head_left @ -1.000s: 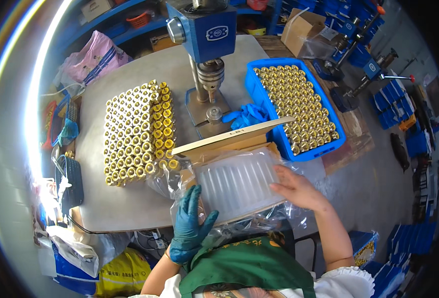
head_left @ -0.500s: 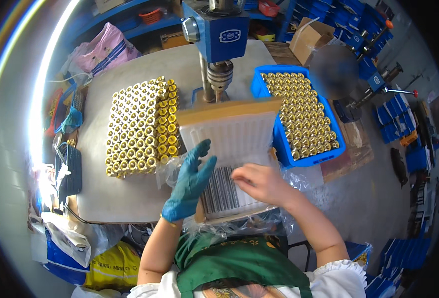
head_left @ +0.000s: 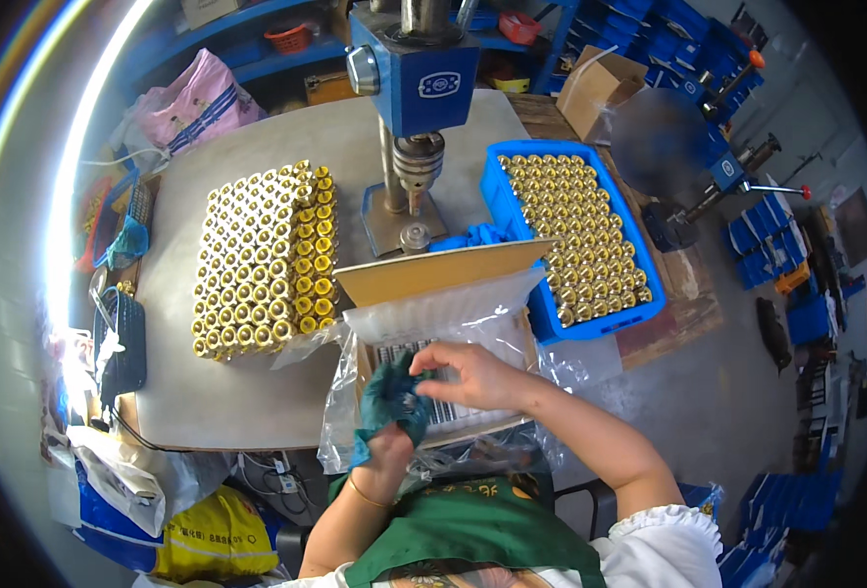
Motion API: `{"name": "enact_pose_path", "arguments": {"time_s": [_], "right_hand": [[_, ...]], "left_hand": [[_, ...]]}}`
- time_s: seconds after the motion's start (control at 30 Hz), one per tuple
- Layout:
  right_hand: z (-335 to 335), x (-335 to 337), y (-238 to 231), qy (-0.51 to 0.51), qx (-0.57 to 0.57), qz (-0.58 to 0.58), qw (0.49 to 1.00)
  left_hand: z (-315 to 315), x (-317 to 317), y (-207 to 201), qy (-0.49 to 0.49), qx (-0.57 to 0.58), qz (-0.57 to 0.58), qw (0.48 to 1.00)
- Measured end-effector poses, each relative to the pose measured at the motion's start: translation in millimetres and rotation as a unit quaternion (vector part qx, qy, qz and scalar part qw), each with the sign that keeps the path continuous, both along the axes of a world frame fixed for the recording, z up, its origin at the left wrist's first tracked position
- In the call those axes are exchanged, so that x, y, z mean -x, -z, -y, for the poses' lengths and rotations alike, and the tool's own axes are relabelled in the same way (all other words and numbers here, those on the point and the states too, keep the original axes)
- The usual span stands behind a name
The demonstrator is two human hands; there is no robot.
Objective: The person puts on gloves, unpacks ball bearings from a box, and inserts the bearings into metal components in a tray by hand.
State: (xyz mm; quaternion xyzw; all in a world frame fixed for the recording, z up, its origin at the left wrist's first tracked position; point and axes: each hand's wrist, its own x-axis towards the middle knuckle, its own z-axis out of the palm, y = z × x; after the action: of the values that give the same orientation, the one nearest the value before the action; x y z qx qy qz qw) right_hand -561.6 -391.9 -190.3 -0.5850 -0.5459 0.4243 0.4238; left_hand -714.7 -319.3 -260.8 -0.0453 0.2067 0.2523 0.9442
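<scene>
My left hand (head_left: 395,400), in a teal glove, is cupped over the left part of an open cardboard box (head_left: 500,343), its fingers curled round something small I cannot make out. Against that palm, my bare right hand (head_left: 470,375) brings its thumb and fingertips together in a pinch; whatever lies between them is too small to name. Rows of thin grey metal pieces (head_left: 442,412) line the box, partly hidden under both hands. Behind them the cardboard flap (head_left: 433,274) stands raised, with a white ribbed plastic sheet (head_left: 423,312) leaning against it.
A drill press (head_left: 423,83) stands behind the box, blue gloves (head_left: 482,235) beside its base. Stacked gold-coloured metal cylinders (head_left: 247,265) are on the left; more fill a blue crate (head_left: 649,314) on the right. Clear plastic film (head_left: 340,421) surrounds the box.
My left hand has gone from spread to cupped, and my right hand has moved left to meet it. The white sheet and flap lean lower. The view has shifted slightly.
</scene>
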Motion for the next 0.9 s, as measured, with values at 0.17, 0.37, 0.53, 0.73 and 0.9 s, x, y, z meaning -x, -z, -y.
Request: {"name": "enact_pose_path", "arguments": {"time_s": [0.17,0.37,0.53,0.73,0.9], "right_hand": [[1,-36,41,-0.03,-0.03,0.371,0.928],[-15,-41,42,-0.12,-0.009,0.39,0.913],[-18,-44,44,-0.123,-0.027,0.368,0.921],[-20,-48,49,-0.125,-0.031,0.35,0.928],[-19,-48,48,-0.123,-0.044,0.346,0.929]], "left_hand": [[-21,8,-1,0.01,0.094,0.095,0.991],[-24,12,6,-0.062,0.068,-0.003,0.996],[-29,1,-6,-0.039,-0.007,-0.045,0.998],[-28,-3,-12,-0.034,-0.028,-0.003,0.999],[-26,-4,-18,-0.074,0.054,0.018,0.996]]}}
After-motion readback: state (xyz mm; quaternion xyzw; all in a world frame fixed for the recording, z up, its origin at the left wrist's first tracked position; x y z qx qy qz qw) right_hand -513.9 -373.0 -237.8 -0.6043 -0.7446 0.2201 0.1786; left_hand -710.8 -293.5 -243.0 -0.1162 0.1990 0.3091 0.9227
